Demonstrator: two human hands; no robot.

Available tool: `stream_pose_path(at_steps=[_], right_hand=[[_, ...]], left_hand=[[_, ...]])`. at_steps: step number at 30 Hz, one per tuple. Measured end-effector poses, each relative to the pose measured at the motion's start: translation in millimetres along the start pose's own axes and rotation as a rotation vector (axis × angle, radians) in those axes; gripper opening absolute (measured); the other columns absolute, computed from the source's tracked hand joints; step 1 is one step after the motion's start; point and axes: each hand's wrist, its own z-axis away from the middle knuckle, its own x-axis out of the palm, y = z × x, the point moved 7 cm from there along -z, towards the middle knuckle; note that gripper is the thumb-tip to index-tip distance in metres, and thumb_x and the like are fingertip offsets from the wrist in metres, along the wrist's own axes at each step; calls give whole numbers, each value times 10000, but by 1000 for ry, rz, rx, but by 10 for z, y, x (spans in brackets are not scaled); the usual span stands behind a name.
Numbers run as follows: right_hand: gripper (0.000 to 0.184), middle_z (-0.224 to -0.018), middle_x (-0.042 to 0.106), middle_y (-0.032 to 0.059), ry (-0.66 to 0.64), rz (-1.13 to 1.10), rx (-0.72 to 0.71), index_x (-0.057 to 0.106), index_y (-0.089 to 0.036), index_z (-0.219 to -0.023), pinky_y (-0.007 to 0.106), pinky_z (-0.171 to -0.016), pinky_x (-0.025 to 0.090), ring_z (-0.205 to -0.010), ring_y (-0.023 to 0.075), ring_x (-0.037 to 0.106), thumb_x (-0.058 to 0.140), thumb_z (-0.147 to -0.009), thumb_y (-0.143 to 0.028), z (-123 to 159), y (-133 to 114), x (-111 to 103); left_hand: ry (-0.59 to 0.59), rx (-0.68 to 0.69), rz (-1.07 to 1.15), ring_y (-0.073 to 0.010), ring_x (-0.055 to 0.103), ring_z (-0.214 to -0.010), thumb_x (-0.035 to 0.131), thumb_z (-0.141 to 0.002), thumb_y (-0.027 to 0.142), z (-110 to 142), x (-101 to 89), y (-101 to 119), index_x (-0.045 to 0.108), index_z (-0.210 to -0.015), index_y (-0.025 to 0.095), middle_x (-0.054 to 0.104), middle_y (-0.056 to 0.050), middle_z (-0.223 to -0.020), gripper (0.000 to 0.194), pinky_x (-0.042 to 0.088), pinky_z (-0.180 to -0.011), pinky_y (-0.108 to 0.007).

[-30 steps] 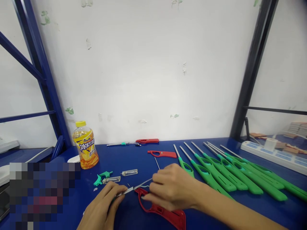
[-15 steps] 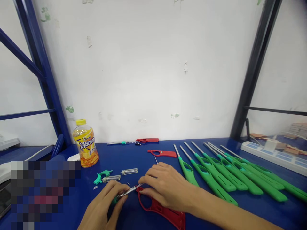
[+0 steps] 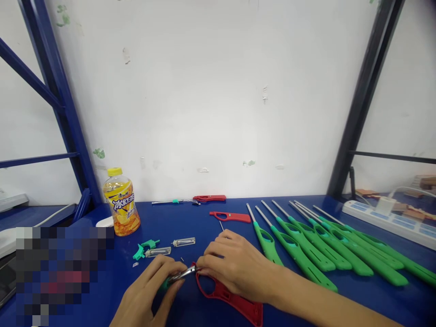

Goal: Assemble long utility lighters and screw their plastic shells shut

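The metal tube (image 3: 187,271) is resting in the pinched grip of the left hand (image 3: 151,288), near the red casing (image 3: 236,304). The right hand (image 3: 235,265) is meeting its end, grip impossible to tell; bracing the tube steadily is likely helping precision.

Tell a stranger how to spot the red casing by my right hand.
Find the blue table, then the right hand. The looped red casing lies partly hidden beneath it. Unlike the other red pieces, it's closest to the viewer.
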Motion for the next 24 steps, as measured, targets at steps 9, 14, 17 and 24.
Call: stream_pose_path(at_steps=[9, 14, 17, 24], right_hand=[[226, -1019, 710, 35, -3, 3, 54, 658, -214, -1167, 343, -767, 415, -835, 184, 627, 464, -1111, -314, -11, -19, -40], [564, -1125, 715, 110, 10, -57, 411, 617, -157, -1286, 457, -931, 473, -1018, 296, 663, 548, -1004, -641, 20, 140, -87], [733, -1205, 707, 160, -61, -70, 514, 618, -135, -1321, 525, -992, 474, -1111, 355, 652, 565, -930, -752, 80, 200, -18], [615, -1197, 724, 138, -244, -181, 513, 660, -149, -1287, 556, -1077, 431, -1133, 360, 653, 678, -917, -640, 110, 187, 142]], left_hand=[[28, 30, -104, -144, 753, -967, 599, -1033, 324, 32, 6, -68, 655, -1167, 353, 745, 47, -1059, 148, 573, -867, -172], [87, -100, -251, -197, 758, -1036, 552, -1042, 428, 80, -92, -240, 638, -1181, 336, 751, 13, -1144, 187, 614, -853, -245], [95, -161, -337, -224, 773, -1005, 517, -1043, 480, 108, -130, -304, 624, -1224, 331, 758, -7, -1150, 258, 641, -802, -292], [80, -207, -362, -240, 785, -989, 504, -1035, 496, 113, -132, -321, 649, -1196, 332, 775, -7, -1138, 272, 653, -785, -316]])
